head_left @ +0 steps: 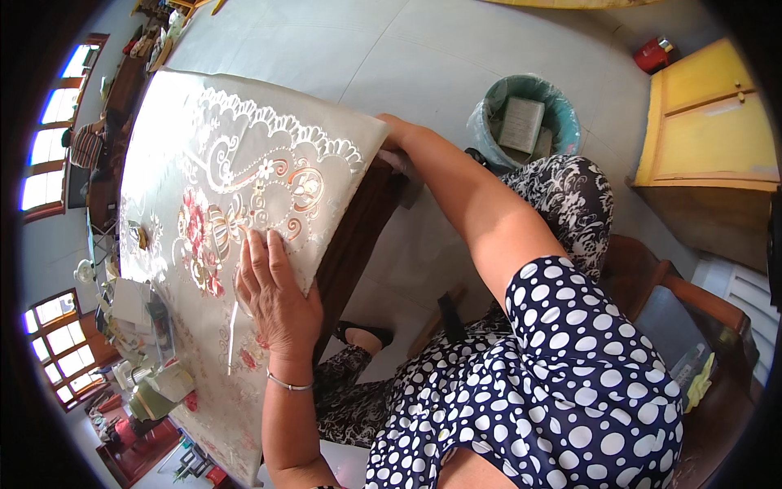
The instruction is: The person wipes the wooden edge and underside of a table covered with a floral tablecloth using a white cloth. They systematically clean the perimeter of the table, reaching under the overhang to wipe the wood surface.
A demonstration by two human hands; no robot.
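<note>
Your left hand (275,297) lies palm down on the embroidered tablecloth (236,179), fingers (262,248) stretched flat and released, pressing the cloth onto the counter (358,228) beside the red flower pattern. Your right hand (395,134) reaches to the far corner of the same cloth, where it drapes over the counter's dark wooden edge; its fingers are hidden behind the cloth, so you cannot tell whether they grip it. The cloth's long axis runs away from you, toward the upper left, and your left hand is the nearer one to its middle. Beyond your right arm, on the floor, stands a teal waste bin (562,106) holding a flat grey rectangular package (521,124); a small red container (654,55) sits by the yellow cabinet (709,114).
</note>
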